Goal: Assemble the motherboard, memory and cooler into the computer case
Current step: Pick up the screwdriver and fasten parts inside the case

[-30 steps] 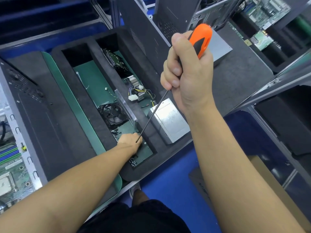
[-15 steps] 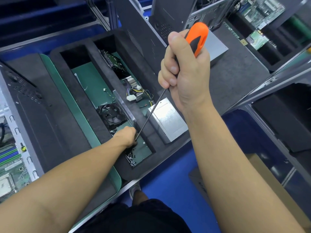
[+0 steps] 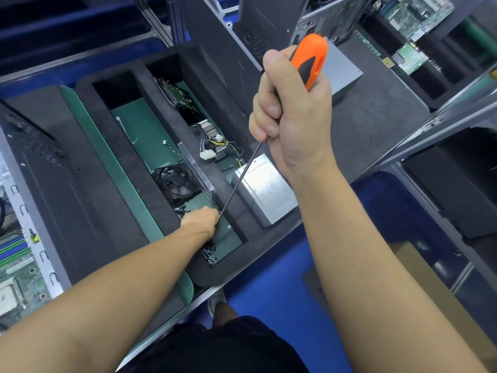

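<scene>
Gripping screwdriver [image 3: 309,60] in curled right hand [image 3: 293,125], 1 o'clock; left hand [image 3: 200,220] down in tray [image 3: 236,265], 5 o'clock of fan [image 3: 178,181]; cannot tell its grip.

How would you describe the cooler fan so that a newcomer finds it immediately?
Find the black foam tray in the middle. In its left compartment, just beyond the left hand, lies the fan. It is the only square black frame with round blades.
</scene>
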